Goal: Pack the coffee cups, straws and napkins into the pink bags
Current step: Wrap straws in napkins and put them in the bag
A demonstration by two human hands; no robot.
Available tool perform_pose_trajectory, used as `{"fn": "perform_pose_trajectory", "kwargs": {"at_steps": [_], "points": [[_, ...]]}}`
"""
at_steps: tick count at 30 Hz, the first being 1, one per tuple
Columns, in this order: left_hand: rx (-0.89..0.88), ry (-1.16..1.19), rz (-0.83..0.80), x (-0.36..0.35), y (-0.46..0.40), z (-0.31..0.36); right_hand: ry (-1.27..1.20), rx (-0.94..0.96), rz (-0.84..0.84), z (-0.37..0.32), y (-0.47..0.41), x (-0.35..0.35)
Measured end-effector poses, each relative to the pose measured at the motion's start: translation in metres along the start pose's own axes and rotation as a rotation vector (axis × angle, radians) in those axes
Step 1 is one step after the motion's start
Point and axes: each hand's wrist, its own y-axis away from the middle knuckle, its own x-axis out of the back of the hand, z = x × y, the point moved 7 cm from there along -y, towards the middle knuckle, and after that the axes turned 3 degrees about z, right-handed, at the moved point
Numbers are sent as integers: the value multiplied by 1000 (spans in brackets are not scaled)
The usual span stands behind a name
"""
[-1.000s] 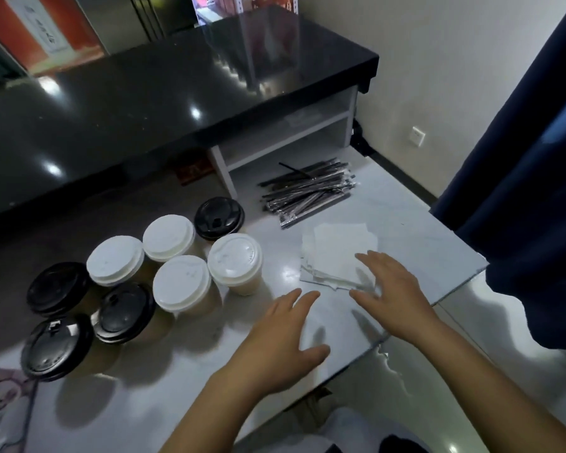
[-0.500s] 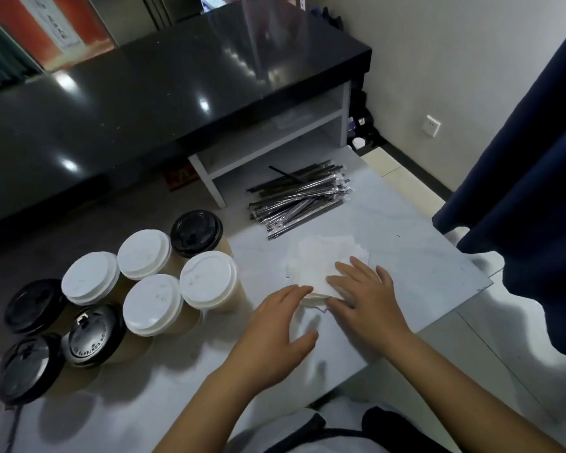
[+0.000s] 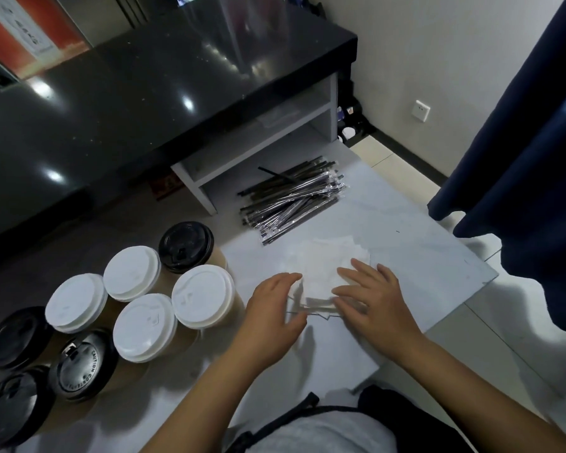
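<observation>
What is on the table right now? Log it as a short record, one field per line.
surface: pale marble-look table
cups: four white-lidded paper coffee cups and four black-lidded ones, clustered at left
straws: pile of black straws in clear wrappers, far side
napkins: loose stack of white paper napkins, near edge
left hand: fingers straight, at the stack's left edge
right hand: flat on the stack's right side
pink bags: none in view
</observation>
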Motion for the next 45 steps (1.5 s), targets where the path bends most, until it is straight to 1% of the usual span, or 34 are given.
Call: {"fn": "perform_pose_trajectory", "kwargs": {"at_steps": [6,10,12,14,16,18,19,21,22,23,27,30,32,33,34,36,37,39,40,41,42,45], "points": [[-5,87,35,3,0,-3,-50,43,188,-13,0,18],[-47,168,69,7,4,2,-150,28,195,-27,-8,40],[-74,207,92,11,5,5,-230,20,123,-38,-13,51],[-100,243,100,14,7,10,-311,12,-9,-48,-16,59],[-154,276,118,18,9,19,-395,-40,-147,-55,-17,65],[-168,358,155,21,12,23,-530,-121,-221,-55,-17,70],[-118,464,146,20,13,22,-627,-176,-227,-53,-16,73],[51,760,75,15,15,19,-787,-286,-229,-45,-14,73],[126,871,35,11,18,18,-822,-329,-237,-42,-11,70],[181,935,6,8,19,17,-838,-369,-244,-39,-8,66],[291,1028,-47,0,22,14,-968,-563,-197,-29,9,48],[302,1052,-63,-2,20,18,-988,-609,-170,-28,16,44],[268,1011,-42,-2,13,20,-957,-576,-69,-25,13,55],[236,933,-6,-1,9,19,-911,-547,28,-21,11,66],[197,801,41,2,2,17,-824,-504,138,-16,8,79],[71,450,98,5,-11,19,-551,-398,353,-5,6,108],[-15,282,105,4,-17,25,-427,-342,436,-3,6,120],[-175,57,102,-3,-29,35,-221,-194,527,-5,6,134],[-227,-12,94,-9,-34,38,-127,-128,532,-4,7,132],[-259,-66,81,-15,-39,40,-66,-88,495,1,6,125],[-282,-117,69,-22,-42,41,-18,-91,426,9,6,113],[-325,-231,58,-37,-46,42,97,-185,175,35,17,68]]}}
